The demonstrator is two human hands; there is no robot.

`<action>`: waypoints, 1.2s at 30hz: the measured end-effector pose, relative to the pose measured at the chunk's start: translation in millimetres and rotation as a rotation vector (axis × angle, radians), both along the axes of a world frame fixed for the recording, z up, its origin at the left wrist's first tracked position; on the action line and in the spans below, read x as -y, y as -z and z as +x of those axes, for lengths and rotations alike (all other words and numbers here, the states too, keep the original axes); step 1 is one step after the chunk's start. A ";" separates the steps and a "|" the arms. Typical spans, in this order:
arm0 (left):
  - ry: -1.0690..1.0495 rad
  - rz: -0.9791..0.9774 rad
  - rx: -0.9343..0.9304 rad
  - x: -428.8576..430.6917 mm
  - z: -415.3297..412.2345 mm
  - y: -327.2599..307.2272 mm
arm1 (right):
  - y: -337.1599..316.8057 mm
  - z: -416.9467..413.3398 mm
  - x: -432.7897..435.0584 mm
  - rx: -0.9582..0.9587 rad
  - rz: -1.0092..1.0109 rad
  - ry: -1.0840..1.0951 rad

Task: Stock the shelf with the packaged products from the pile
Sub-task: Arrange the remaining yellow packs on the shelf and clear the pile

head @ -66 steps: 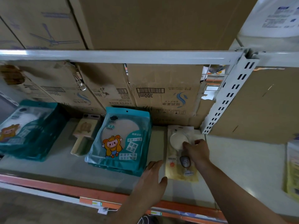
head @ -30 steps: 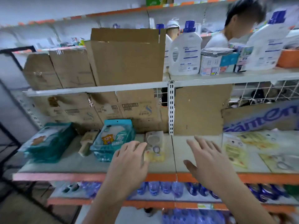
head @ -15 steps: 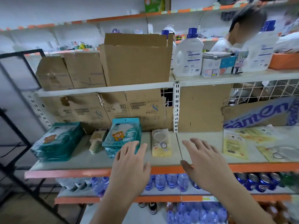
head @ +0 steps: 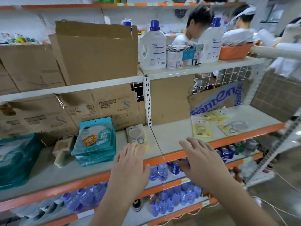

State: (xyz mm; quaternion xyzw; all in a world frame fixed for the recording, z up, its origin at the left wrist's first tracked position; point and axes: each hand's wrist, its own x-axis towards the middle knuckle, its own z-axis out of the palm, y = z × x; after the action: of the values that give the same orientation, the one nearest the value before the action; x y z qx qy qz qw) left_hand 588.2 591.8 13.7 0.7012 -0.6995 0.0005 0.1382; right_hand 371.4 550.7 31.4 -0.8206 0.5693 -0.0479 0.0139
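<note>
1. Holds left hand (head: 130, 167) lower centre, grip released, empty.
2. Holds right hand (head: 202, 162) beside it, grip released, empty.
3. Shows yellow package (head: 136, 135) flat on shelf (head: 171, 134), centre frame, beside teal packs (head: 96, 139).

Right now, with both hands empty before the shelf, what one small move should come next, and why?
Probably reach the right hand toward the nearest loose yellow packet. Both it and the left hand are open and hold nothing, a similar packet already lies beside the teal stack, and others lie scattered on the shelf farther right.
</note>
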 end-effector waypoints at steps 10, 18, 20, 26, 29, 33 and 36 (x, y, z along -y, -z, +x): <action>0.221 -0.002 0.046 65.7 -83.9 5.6 | 17.5 -88.0 27.3 -0.011 0.016 0.196; 0.273 -0.020 0.092 151.8 -187.0 -2.5 | 22.4 -188.2 106.8 0.042 0.022 0.248; 0.262 -0.015 0.101 173.6 -212.4 -1.2 | 27.0 -212.2 127.9 0.039 0.034 0.251; 0.224 0.035 0.129 222.9 -264.4 13.5 | 44.2 -261.5 183.7 0.008 0.081 0.229; 0.192 0.061 0.129 242.8 -278.3 19.6 | 50.6 -275.6 207.0 -0.016 0.103 0.212; 0.178 0.097 0.115 268.0 -286.8 28.0 | 58.9 -282.6 234.6 -0.038 0.115 0.186; 0.162 0.142 0.106 289.9 -286.4 37.0 | 66.1 -280.4 255.6 -0.036 0.135 0.175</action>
State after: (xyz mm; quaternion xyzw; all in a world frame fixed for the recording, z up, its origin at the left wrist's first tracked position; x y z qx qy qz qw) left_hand 301.8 301.9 -23.3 0.6495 -0.7584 -0.0229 0.0505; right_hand 91.0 295.1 -34.7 -0.7657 0.6409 0.0044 0.0546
